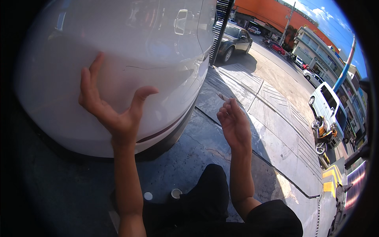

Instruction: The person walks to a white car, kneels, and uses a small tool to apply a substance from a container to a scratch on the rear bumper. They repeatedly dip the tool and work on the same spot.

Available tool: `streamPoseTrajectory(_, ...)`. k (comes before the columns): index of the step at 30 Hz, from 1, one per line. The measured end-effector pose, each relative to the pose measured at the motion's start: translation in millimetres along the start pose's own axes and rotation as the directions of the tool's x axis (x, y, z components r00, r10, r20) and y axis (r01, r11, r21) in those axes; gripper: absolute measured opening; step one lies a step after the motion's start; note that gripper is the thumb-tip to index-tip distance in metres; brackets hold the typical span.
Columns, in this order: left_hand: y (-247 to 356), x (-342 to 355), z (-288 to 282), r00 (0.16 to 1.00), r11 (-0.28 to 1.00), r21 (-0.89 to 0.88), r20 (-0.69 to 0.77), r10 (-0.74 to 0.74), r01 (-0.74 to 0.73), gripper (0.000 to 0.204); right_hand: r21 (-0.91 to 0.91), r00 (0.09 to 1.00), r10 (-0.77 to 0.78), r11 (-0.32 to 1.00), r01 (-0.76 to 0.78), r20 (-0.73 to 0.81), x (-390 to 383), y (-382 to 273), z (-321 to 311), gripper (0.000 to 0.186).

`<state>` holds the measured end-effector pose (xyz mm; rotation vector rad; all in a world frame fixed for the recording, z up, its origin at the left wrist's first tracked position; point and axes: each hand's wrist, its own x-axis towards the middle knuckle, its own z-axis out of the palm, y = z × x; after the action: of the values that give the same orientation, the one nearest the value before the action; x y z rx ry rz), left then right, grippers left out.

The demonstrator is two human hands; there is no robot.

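Note:
A white car's bumper (169, 102) fills the upper left, with a thin dark line like a scratch or crack (146, 67) across it. My left hand (114, 102) is raised in front of the bumper below that line, fingers and thumb spread apart and holding nothing. Whether its fingertips touch the paint I cannot tell. To the right of the bumper, my right hand (233, 118) is closed in a pinch. Between its thumb and fingers is a small thin piece with a brownish tip (223, 97). Its kind is too small to make out.
A small open tin (176, 193) and a round white lid (148, 196) sit on the concrete floor beside my knee (213, 181). Grooved paving (272, 114) runs out to the street, where a dark car (235, 39), a white van (329, 98) and a motorcycle (323, 130) stand.

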<state>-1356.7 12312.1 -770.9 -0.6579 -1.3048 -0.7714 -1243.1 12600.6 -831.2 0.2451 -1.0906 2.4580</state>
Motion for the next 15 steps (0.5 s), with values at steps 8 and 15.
streamPoseTrajectory(8,1.8,-1.1,-2.8,1.0,1.0,0.031,0.005,0.001,-0.001,0.116,-0.045,0.998,-0.009,0.999,0.006,-0.057,-1.0,3.1,4.1,0.013)
streamPoseTrajectory(15,-6.0,-2.4,4.1,0.998,0.999,-0.024,-0.055,0.044,-0.046,0.121,-0.144,0.992,-0.095,0.986,0.083,-0.079,-3.2,0.4,14.7,0.015)
